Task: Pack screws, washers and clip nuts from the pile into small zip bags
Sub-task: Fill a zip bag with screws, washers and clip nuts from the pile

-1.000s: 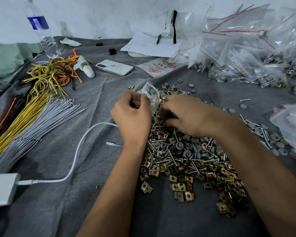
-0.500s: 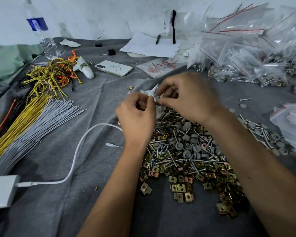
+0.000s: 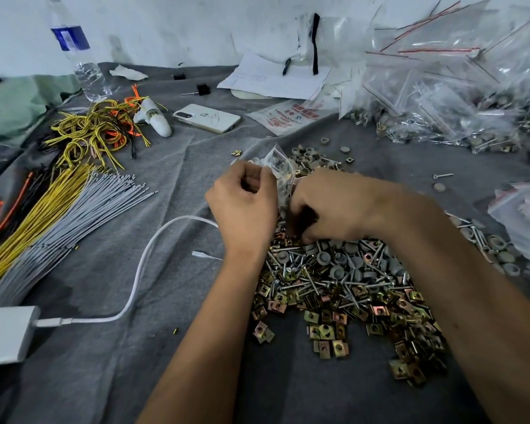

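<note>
Both hands work at the far edge of the pile. With my left hand (image 3: 242, 206) I pinch the mouth of a small zip bag (image 3: 280, 166) between thumb and fingers and hold it up over the hardware, so that anything I drop goes straight in and anything I miss falls back onto the heap. My right hand (image 3: 328, 206) is down on the pile just beside the bag, fingers curled under as if picking pieces; what they hold I cannot tell, since my knuckles hide the fingertips.

Going by size: the grey cloth (image 3: 172, 179) covers the whole work surface, which keeps small parts from rolling off. At the far right lies the heap of filled bags (image 3: 441, 96), well away from my hands so finished work stays separate. The loose pile (image 3: 334, 286) sits right under my forearms, within easy reach: brassy clip nuts (image 3: 331, 325) spread nearest me, screws (image 3: 312, 283) tangled in the middle, grey washers (image 3: 337, 264) towards the bag. A few washers already show through the clear plastic, so I judge this bag partly loaded and not yet ready to seal. To my left, wire bundles (image 3: 52, 215) and a phone (image 3: 207, 117) lie out of the way.
</note>
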Tool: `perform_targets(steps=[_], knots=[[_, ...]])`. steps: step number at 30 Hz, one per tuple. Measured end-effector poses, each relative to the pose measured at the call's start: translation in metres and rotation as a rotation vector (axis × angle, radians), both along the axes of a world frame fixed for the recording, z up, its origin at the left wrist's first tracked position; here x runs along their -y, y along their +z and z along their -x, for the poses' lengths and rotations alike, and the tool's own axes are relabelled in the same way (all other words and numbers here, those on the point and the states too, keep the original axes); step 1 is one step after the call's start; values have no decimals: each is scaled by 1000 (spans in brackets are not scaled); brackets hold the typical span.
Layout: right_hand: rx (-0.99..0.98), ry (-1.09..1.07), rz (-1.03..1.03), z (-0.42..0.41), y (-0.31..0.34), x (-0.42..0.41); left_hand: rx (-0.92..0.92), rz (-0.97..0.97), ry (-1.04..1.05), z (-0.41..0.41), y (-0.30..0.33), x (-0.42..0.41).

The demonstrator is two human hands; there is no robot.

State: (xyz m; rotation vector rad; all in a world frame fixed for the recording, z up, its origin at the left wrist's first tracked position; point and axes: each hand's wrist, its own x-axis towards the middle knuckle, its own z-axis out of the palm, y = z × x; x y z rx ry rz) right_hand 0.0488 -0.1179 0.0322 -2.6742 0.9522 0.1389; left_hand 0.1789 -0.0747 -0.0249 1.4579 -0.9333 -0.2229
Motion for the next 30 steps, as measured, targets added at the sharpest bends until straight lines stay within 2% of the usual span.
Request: perform_targets(steps=[6, 11, 15, 20, 22, 27, 30], knots=[[-82, -28, 0, -9, 3, -5, 13, 2, 3, -1, 0, 0], [-95, 28, 21, -9, 0, -1, 5, -6, 4, 0, 0, -1], [90, 36, -20, 3, -4, 6, -2, -4, 14, -1, 2, -1], [480, -125, -172, 23, 7, 11, 18, -6, -4, 0, 2, -1], [600, -164, -138, 23, 10, 11, 17, -12, -11, 0, 2, -1], [634, -228, -2, 14, 5, 14, 14, -28, -29, 0, 0, 0], [620, -237, -21, 11, 0, 17, 10, -29, -27, 1, 1, 0]])
